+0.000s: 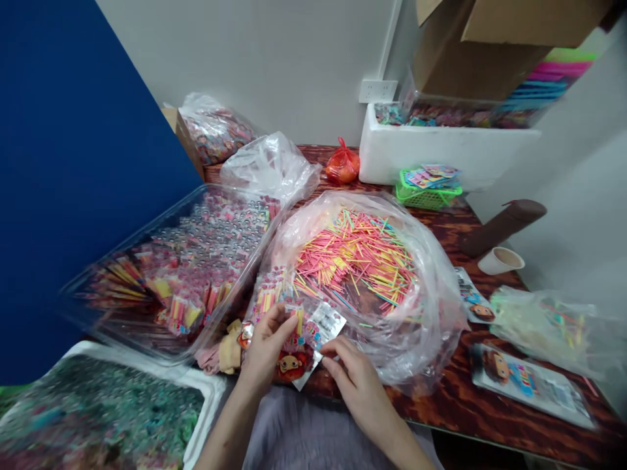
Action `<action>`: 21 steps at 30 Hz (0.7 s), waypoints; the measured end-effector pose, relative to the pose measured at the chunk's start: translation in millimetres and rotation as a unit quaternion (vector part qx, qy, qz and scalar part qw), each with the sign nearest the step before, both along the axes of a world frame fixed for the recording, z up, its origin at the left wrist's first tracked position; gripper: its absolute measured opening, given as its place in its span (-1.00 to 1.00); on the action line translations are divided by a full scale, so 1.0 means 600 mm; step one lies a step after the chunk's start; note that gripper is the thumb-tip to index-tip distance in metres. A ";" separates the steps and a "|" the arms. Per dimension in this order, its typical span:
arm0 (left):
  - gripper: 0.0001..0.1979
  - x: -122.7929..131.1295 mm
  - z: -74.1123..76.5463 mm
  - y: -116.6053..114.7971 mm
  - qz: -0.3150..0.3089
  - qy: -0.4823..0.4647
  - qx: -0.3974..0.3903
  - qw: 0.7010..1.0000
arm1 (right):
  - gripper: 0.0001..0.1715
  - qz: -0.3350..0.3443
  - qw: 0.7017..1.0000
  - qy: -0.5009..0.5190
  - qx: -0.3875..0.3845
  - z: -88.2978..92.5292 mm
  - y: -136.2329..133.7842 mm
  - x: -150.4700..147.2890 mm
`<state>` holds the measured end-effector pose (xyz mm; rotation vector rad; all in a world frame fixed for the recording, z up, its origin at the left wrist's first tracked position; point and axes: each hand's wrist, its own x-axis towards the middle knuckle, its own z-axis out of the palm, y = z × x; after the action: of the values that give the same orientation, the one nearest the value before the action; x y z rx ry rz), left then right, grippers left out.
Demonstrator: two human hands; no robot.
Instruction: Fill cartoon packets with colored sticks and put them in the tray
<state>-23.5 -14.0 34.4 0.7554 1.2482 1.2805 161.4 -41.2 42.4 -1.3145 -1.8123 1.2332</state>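
Note:
My left hand (268, 343) is closed on a small printed packet of coloured sticks (296, 321), thumb and fingers pinching it near the table's front edge. With thumb and forefinger together, my right hand (355, 378) grips the edge of a silver-backed pouch (327, 323). A red-haired cartoon face (292, 365) is printed on packaging just below my hands; whether it belongs to the same pouch I cannot tell. Beyond them, a large clear plastic bag (438, 307) lies spread open, holding many loose pink, yellow and green sticks (353, 254).
At left stands a clear tub (191, 356) full of filled packets, with a white foam box (210, 385) below it. Cartoon pouches (531, 382), a paper cup (500, 261) and a brown bottle (504, 227) are at right. A green basket (426, 197) and red bag (342, 163) sit behind.

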 end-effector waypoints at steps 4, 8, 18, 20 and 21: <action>-0.63 -0.043 -0.021 0.039 0.085 0.168 0.050 0.981 | -0.84 0.003 1.000 -0.009 0.003 -0.003 0.009 -0.002; -0.52 -0.075 -0.053 0.067 0.115 0.500 0.105 0.852 | -0.83 0.003 1.000 -0.013 0.006 -0.008 0.006 -0.007; -0.49 -0.054 -0.081 0.030 0.003 0.686 0.133 0.715 | -0.78 -0.160 0.965 -0.153 0.138 -0.041 0.128 0.130; -0.48 -0.056 -0.090 0.034 -0.003 0.688 0.123 0.716 | -0.74 -0.167 0.949 -0.207 0.170 -0.047 0.161 0.162; -0.46 -0.057 -0.092 0.036 0.000 0.685 0.120 0.719 | -0.72 -0.164 0.942 -0.231 0.181 -0.048 0.173 0.175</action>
<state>-57.6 7.7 -20.5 2.1031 2.2040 0.7358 266.1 62.4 13.4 -1.6868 -1.9013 0.4063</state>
